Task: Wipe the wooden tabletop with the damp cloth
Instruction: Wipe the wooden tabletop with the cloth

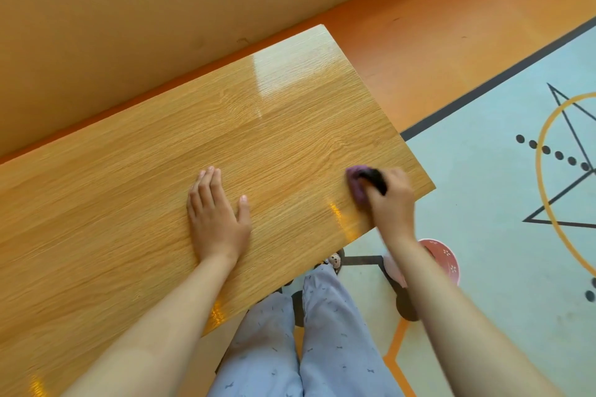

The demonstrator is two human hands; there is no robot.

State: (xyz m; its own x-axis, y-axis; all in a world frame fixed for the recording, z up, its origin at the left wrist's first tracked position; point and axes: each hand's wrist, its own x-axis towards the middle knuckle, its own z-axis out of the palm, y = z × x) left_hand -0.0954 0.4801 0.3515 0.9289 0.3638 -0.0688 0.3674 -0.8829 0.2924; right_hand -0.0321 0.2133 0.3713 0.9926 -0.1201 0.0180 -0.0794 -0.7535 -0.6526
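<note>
The wooden tabletop [161, 151] is light oak, glossy, and fills the left and middle of the view. My right hand [392, 200] grips a bunched purple and black cloth [358, 184] and presses it on the wood near the table's right corner. The cloth sticks out to the left of my fingers, and part of it is hidden under them. My left hand [216, 213] lies flat on the tabletop near the front edge, palm down, fingers together, thumb spread, holding nothing.
An orange wall runs behind the table's far edge. To the right lies orange floor and a pale mat [483, 171] with black and yellow shapes. A pink bowl [446, 259] sits on the floor under my right forearm. My legs stand at the table's front edge.
</note>
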